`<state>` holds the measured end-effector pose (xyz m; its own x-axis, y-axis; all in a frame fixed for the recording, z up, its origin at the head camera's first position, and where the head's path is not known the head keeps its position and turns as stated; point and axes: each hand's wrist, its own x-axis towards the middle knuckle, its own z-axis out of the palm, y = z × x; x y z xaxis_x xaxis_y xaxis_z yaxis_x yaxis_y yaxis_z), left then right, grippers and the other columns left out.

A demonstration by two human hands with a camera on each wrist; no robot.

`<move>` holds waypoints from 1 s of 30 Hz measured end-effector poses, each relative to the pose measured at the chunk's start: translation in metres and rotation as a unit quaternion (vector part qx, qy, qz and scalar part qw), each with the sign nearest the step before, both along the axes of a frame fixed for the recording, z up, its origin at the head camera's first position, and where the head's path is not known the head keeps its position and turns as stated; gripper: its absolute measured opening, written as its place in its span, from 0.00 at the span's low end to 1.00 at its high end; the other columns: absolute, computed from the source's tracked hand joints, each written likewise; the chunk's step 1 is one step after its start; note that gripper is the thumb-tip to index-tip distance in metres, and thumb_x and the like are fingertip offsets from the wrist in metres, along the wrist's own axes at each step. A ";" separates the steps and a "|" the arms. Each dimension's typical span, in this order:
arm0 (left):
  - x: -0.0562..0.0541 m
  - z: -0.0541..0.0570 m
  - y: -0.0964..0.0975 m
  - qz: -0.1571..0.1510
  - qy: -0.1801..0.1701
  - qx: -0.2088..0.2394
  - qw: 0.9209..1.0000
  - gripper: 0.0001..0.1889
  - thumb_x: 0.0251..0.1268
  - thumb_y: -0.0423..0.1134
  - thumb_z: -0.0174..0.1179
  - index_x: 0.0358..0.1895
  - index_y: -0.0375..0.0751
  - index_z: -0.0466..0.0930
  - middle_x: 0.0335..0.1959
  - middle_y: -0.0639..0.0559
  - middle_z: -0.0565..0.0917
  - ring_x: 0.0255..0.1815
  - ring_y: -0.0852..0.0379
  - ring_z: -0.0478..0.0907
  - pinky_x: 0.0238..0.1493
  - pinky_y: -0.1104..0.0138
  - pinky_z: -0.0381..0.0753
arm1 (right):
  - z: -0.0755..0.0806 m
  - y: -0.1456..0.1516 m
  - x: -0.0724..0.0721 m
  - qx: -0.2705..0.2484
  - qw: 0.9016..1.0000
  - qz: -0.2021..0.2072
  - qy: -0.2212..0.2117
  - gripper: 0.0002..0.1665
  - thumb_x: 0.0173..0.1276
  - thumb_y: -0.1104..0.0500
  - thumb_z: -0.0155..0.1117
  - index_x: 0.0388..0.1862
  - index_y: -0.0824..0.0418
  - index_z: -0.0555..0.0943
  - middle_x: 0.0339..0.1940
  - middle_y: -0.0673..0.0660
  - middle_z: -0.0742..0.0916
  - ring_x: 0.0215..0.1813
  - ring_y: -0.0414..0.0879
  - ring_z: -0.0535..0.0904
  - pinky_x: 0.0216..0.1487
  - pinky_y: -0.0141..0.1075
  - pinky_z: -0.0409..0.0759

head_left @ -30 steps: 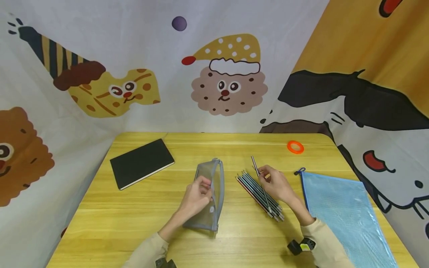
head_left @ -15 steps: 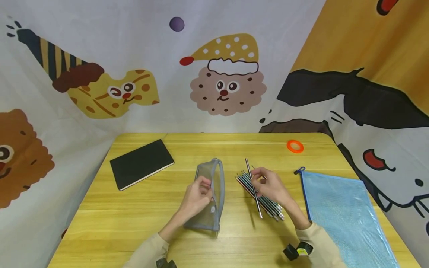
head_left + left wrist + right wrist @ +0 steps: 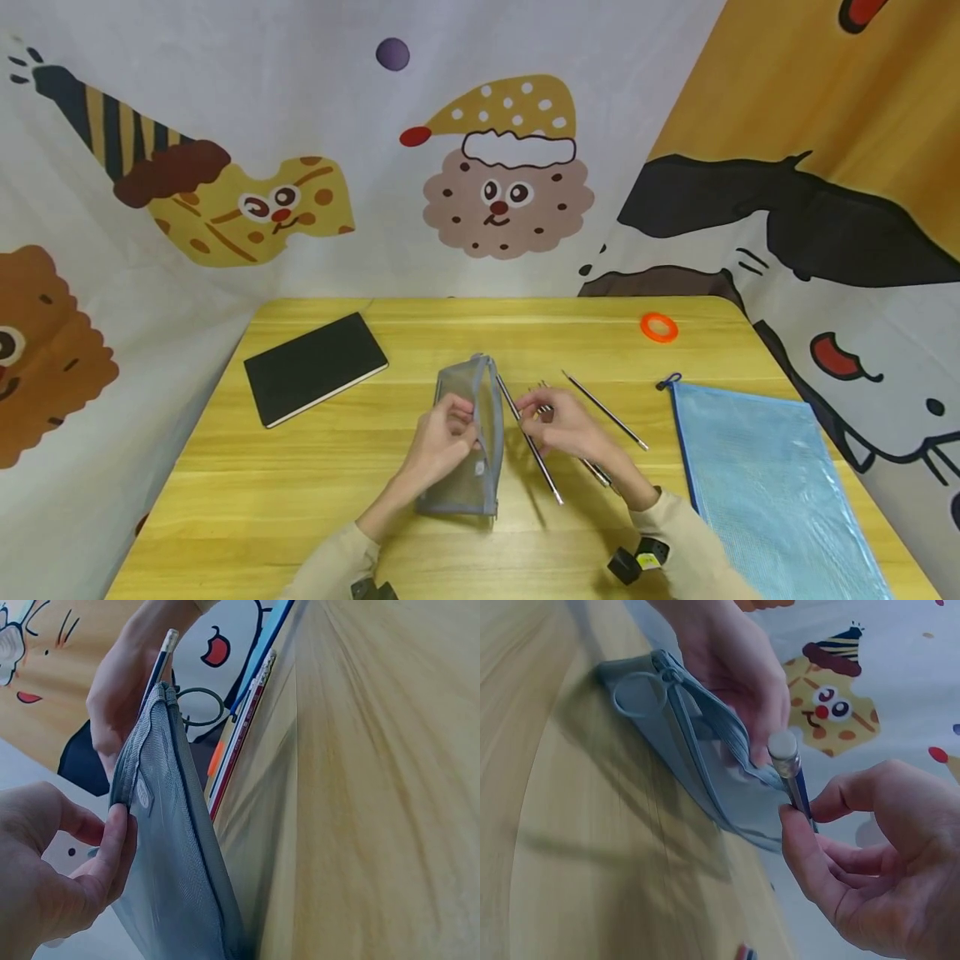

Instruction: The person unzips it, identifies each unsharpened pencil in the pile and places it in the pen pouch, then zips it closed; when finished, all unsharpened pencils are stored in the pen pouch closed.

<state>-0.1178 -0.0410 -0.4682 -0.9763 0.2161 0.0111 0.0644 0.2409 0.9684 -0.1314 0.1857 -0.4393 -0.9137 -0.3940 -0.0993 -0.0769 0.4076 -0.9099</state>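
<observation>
Left hand [image 3: 437,442]: curled fingertips pinch rim of grey mesh zip pouch [image 3: 176,847], mid-table | Right hand [image 3: 562,427]: fingertips closed round slim dark white-ended pencil [image 3: 542,467], right of pouch; tip contact unclear | pencil bundle [image 3: 596,472] mostly hidden beneath right hand | translucent blue plastic zip bag [image 3: 772,483], right, near end cut off

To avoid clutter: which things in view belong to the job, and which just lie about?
Apparently in the job:
- grey mesh zippered pouch, pinched by the left hand
- slim dark pencil, pinched by the right hand
- loose dark pencils nearby

Apparently lying about:
- black rectangular notebook
- flat orange ring
- flat blue plastic bag
</observation>
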 end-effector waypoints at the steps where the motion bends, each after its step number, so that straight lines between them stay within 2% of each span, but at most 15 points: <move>1: 0.000 0.000 0.000 0.000 0.000 0.001 1.000 0.13 0.61 0.24 0.58 0.49 0.27 0.74 0.42 0.36 0.82 0.32 0.55 0.84 0.32 0.69 0.91 | 0.001 -0.003 0.000 0.002 1.000 0.002 0.000 0.20 0.65 0.66 0.59 0.54 0.74 0.78 0.39 0.60 0.83 0.27 0.43 0.81 0.24 0.46 0.90; 8: 0.003 -0.002 0.001 -0.005 0.005 0.013 1.000 0.13 0.60 0.23 0.57 0.49 0.27 0.73 0.42 0.36 0.81 0.30 0.58 0.84 0.31 0.68 0.91 | -0.002 -0.023 -0.003 0.004 1.000 -0.001 0.004 0.17 0.66 0.66 0.61 0.52 0.72 0.79 0.38 0.61 0.84 0.25 0.44 0.80 0.23 0.41 0.89; 15: 0.005 -0.002 0.004 -0.018 0.000 0.015 1.000 0.13 0.60 0.24 0.58 0.48 0.28 0.74 0.41 0.37 0.82 0.28 0.56 0.85 0.31 0.62 0.92 | -0.005 -0.035 -0.004 0.007 0.999 -0.037 0.018 0.16 0.65 0.69 0.59 0.51 0.72 0.79 0.38 0.61 0.84 0.23 0.43 0.83 0.24 0.40 0.90; 21: 0.004 0.001 0.003 -0.029 0.002 0.022 0.999 0.13 0.60 0.25 0.59 0.48 0.28 0.74 0.40 0.37 0.83 0.28 0.55 0.85 0.30 0.63 0.92 | -0.004 -0.047 -0.001 0.008 0.996 -0.081 0.023 0.16 0.63 0.71 0.60 0.51 0.73 0.79 0.37 0.62 0.84 0.23 0.43 0.83 0.23 0.37 0.90; 30: 0.004 -0.001 0.003 -0.029 -0.001 0.033 0.999 0.12 0.60 0.25 0.59 0.47 0.28 0.76 0.38 0.37 0.84 0.28 0.55 0.85 0.32 0.56 0.93 | -0.008 -0.059 0.002 0.049 0.990 -0.119 0.058 0.15 0.61 0.72 0.62 0.48 0.71 0.80 0.33 0.60 0.86 0.22 0.41 0.83 0.20 0.33 0.87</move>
